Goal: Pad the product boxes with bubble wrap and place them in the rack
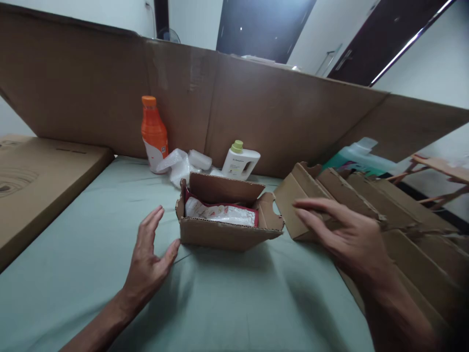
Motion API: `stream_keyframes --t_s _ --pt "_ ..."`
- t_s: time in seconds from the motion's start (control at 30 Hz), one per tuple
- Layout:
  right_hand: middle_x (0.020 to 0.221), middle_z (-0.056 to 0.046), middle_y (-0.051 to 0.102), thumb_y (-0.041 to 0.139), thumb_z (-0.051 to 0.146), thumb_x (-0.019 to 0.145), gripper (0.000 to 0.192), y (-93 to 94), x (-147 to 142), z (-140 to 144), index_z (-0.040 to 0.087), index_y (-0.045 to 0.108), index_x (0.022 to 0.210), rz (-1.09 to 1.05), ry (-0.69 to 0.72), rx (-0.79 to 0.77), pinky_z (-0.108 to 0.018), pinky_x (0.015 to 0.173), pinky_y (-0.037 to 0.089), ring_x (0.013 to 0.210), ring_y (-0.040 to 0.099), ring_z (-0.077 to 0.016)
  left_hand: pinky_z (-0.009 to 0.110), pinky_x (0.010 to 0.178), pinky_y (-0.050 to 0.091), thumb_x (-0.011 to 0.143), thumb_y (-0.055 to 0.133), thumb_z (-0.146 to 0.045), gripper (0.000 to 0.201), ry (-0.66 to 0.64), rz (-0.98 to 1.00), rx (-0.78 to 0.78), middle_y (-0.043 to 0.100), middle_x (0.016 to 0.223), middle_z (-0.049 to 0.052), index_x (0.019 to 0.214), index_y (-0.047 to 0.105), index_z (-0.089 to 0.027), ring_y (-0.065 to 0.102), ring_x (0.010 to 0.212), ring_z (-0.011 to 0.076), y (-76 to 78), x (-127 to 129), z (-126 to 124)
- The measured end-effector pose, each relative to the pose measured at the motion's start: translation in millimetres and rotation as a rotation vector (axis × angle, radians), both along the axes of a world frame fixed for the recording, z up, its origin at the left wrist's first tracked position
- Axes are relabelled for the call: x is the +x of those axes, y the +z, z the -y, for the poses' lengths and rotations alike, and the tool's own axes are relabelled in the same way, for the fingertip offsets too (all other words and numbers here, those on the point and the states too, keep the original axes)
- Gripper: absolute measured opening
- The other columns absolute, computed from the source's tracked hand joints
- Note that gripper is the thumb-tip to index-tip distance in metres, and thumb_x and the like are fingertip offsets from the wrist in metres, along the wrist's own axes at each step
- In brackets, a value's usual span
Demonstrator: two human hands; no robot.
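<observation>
A small open cardboard box [220, 233] sits in the middle of a pale green surface [227, 303]. Inside it lies a packet [220, 213] with red edges and a white wrap. My left hand [149, 259] is open just left of the box, its thumb near the box's front left corner, holding nothing. My right hand [344, 233] hovers with fingers spread to the right of the box, over a row of folded cardboard boxes [366, 205]. It grips nothing.
A tall cardboard sheet [256, 107] stands as a wall behind. Against it stand an orange bottle [154, 132], crumpled clear plastic [181, 164] and a white bottle with a green cap [240, 161]. A flat cardboard carton [36, 181] lies at left.
</observation>
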State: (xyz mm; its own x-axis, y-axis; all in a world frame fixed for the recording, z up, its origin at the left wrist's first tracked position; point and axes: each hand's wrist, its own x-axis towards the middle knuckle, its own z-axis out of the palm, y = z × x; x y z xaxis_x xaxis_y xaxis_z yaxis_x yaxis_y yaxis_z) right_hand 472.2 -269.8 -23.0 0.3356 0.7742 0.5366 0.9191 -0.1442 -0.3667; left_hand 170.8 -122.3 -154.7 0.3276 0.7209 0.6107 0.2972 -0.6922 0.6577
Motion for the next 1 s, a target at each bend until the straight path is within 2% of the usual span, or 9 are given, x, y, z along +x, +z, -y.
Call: stream_keyframes --t_s 0.07,0.13,0.23,0.3,0.4,0.53,0.77,0.9,1.0 --pt "0.101 -0.005 0.078 0.067 0.045 0.087 0.027 -27.2 6 19 0.026 0.072 0.105 -0.213 -0.063 -0.020 -0.037 0.078 0.057 0.085 0.072 -0.0238 0.055 0.114 0.040 0.091 0.063 -0.034 0.069 -0.082 -0.042 -0.231 0.042 0.154 0.014 0.153 0.033 -0.027 0.043 0.141 0.0319 -18.1 3 -5" --pt "0.105 -0.009 0.077 0.075 0.052 0.076 0.048 -65.9 5 17 0.022 0.069 0.113 -0.403 0.014 -0.137 -0.037 0.073 0.059 0.081 0.073 -0.0253 0.056 0.116 0.036 0.091 0.061 -0.039 0.071 -0.192 -0.029 -0.424 0.041 0.156 0.014 0.154 0.032 -0.026 0.039 0.145 0.0330 -30.1 16 -8" --pt "0.098 -0.014 0.078 0.072 0.060 0.070 0.054 -115.3 -6 -1 0.016 0.068 0.101 -0.610 0.071 -0.183 -0.040 0.070 0.059 0.079 0.073 -0.0292 0.053 0.117 0.036 0.090 0.059 -0.040 0.072 -0.286 0.093 -0.610 0.048 0.151 0.015 0.154 0.031 -0.022 0.041 0.143 0.0320 -33.9 44 -4" --pt "0.088 -0.014 0.078 0.067 0.063 0.071 0.051 -129.4 -13 -2 0.016 0.068 0.090 -0.650 0.021 -0.167 -0.041 0.067 0.058 0.076 0.072 -0.0312 0.051 0.117 0.036 0.090 0.059 -0.040 0.072 -0.299 0.166 -0.652 0.051 0.148 0.015 0.154 0.033 -0.020 0.044 0.141 0.0313 -30.9 55 6" --pt "0.086 -0.013 0.077 0.067 0.063 0.073 0.048 -126.6 -22 20 0.017 0.069 0.088 -0.594 -0.057 -0.116 -0.043 0.072 0.058 0.082 0.072 -0.0341 0.049 0.119 0.033 0.089 0.061 -0.041 0.068 -0.325 0.189 -0.629 0.054 0.145 0.014 0.151 0.039 -0.020 0.044 0.141 0.0305 -27.2 49 31" --pt "0.091 -0.010 0.077 0.067 0.058 0.079 0.041 -115.3 -48 36 0.021 0.071 0.097 -0.526 0.000 -0.047 -0.046 0.085 0.056 0.096 0.070 -0.0352 0.048 0.115 0.038 0.090 0.061 -0.047 0.059 -0.225 0.195 -0.649 0.059 0.137 0.015 0.140 0.050 -0.019 0.049 0.135 0.0314 -26.7 6 57" --pt "0.100 -0.011 0.076 0.067 0.049 0.082 0.037 -127.3 -106 -48 0.020 0.069 0.105 -0.647 0.316 -0.124 -0.042 0.082 0.057 0.097 0.068 -0.0312 0.045 0.109 0.042 0.090 0.060 -0.054 0.055 0.120 0.258 -0.638 0.062 0.129 0.011 0.133 0.052 -0.021 0.055 0.126 0.0291 -27.6 -66 50" --pt "0.102 -0.009 0.074 0.069 0.045 0.080 0.036 -135.0 -119 -98 0.020 0.066 0.106 -0.708 0.475 -0.202 -0.042 0.085 0.056 0.094 0.068 -0.0278 0.045 0.106 0.045 0.087 0.060 -0.054 0.059 0.251 0.240 -0.624 0.060 0.132 0.012 0.136 0.050 -0.022 0.057 0.124 0.0292 -45.2 -95 39" --pt "0.109 -0.009 0.074 0.068 0.041 0.078 0.042 -136.9 -117 -117 0.019 0.065 0.114 -0.724 0.558 -0.239 -0.041 0.085 0.056 0.094 0.068 -0.0265 0.047 0.102 0.049 0.079 0.068 -0.052 0.067 0.330 0.137 -0.569 0.059 0.133 0.014 0.134 0.051 -0.019 0.060 0.120 0.0311 -58.2 -120 29"
